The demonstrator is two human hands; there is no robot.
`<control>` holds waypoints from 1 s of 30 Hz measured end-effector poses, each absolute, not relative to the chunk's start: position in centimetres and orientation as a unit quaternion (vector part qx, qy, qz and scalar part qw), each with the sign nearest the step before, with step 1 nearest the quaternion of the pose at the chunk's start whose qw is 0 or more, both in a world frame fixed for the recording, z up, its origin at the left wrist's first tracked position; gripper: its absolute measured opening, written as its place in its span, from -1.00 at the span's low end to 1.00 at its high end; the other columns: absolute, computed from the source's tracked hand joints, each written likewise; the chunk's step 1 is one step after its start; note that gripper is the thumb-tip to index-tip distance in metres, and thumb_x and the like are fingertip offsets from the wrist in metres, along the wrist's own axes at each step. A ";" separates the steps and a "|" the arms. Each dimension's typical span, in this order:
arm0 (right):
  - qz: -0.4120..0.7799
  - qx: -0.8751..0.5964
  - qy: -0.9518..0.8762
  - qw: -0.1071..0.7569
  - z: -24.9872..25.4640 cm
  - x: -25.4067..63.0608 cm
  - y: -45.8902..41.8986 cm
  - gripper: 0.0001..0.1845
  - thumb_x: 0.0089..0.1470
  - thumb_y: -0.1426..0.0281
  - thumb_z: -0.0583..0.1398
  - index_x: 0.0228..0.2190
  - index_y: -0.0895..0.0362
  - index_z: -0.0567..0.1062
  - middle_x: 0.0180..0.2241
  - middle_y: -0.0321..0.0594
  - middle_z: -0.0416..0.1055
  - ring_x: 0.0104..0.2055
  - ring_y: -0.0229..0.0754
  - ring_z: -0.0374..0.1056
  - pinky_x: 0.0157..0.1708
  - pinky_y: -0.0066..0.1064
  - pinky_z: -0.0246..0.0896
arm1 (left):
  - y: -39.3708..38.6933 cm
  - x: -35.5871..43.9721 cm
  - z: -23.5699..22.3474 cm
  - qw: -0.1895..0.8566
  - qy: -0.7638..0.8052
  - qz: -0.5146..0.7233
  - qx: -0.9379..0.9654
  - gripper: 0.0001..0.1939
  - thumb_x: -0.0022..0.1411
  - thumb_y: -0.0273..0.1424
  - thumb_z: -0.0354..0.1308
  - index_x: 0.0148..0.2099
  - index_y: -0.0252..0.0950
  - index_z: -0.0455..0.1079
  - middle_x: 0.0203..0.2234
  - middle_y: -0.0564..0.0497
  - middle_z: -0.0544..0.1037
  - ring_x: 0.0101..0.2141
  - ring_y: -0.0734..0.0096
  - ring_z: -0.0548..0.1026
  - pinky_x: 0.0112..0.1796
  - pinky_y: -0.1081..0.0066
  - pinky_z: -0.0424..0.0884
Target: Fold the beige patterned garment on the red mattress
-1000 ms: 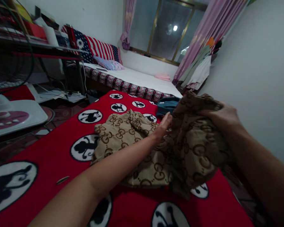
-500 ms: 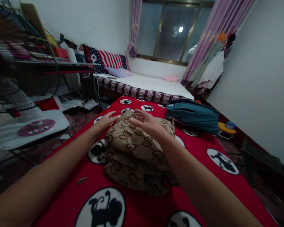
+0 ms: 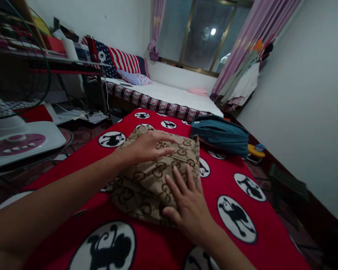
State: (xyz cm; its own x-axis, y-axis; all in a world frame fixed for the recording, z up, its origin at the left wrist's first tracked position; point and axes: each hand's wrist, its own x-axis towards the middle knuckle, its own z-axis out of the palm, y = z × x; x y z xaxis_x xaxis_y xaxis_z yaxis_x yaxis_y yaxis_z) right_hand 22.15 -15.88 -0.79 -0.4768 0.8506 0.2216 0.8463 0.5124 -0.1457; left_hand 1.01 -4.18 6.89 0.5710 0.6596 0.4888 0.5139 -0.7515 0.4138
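Observation:
A folded piece of tan cloth (image 3: 157,170) with a brown interlocking-letter pattern lies in a thick bundle on the red blanket (image 3: 169,249). My left hand (image 3: 150,146) is over its far left part, fingers stretched to the right and apart. On the near right side of the bundle rests my right hand (image 3: 188,202), fingers spread and lying flat against the fabric. Neither hand grips anything. The underside of the bundle is hidden.
A folded teal cloth (image 3: 219,133) lies on the blanket at the far right. At the left stand a fan (image 3: 17,140) and a cluttered desk (image 3: 70,62). Behind are a bed with a white sheet (image 3: 169,93) and a yellow stool (image 3: 255,151) by the right wall.
My left hand has moved right onto the cloth. My right hand has come back from the far side to the near right of the bundle. The view has shifted slightly right.

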 end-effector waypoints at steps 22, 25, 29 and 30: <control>0.011 -0.665 -0.728 0.166 -1.7 21.4 -4.7 -0.38 0.25 0.03 -0.04 0.25 -0.02 0.20 0.35 -0.14 -0.01 0.38 0.03 -0.14 0.26 0.11 -0.23 | 0.8 4.7 -3.9 -0.045 0.526 0.134 0.839 -0.40 0.36 0.01 -0.18 0.34 -0.09 0.15 0.34 -0.03 0.10 0.32 0.04 0.01 0.25 -0.05 -0.08; 0.011 -0.665 -0.728 0.163 -3.2 21.6 -4.6 -0.37 0.26 0.01 -0.07 0.26 -0.05 0.17 0.36 -0.19 -0.04 0.38 0.00 -0.14 0.27 0.07 -0.23 | 0.9 4.5 -4.0 -0.037 0.521 0.140 0.841 -0.39 0.36 0.02 -0.19 0.33 -0.11 0.16 0.33 -0.04 0.10 0.32 0.03 0.01 0.25 -0.06 -0.08; 0.011 -0.662 -0.729 0.175 -2.7 21.9 -4.9 -0.40 0.26 0.03 -0.06 0.25 -0.06 0.20 0.35 -0.21 -0.01 0.37 -0.01 -0.11 0.26 0.07 -0.20 | 0.9 4.5 -4.0 -0.030 0.519 0.147 0.842 -0.40 0.35 0.02 -0.18 0.32 -0.09 0.18 0.33 -0.04 0.12 0.32 0.04 0.02 0.25 -0.05 -0.08; 0.011 -0.661 -0.729 0.177 -2.6 21.9 -4.9 -0.40 0.26 0.03 -0.06 0.25 -0.06 0.20 0.35 -0.21 -0.01 0.37 -0.01 -0.11 0.26 0.07 -0.20 | 0.9 4.5 -4.0 -0.030 0.519 0.147 0.841 -0.40 0.35 0.02 -0.18 0.32 -0.09 0.18 0.33 -0.03 0.12 0.32 0.05 0.02 0.25 -0.05 -0.08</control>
State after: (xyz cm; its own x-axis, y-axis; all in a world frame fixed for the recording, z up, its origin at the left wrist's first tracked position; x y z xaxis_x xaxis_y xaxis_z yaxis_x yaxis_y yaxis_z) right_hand 21.89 -4.88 -2.61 -0.0619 0.9677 0.2442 0.9600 0.1247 -0.2507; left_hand 4.49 0.90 -4.00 0.4178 0.8648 0.2784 0.8823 -0.4593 0.1030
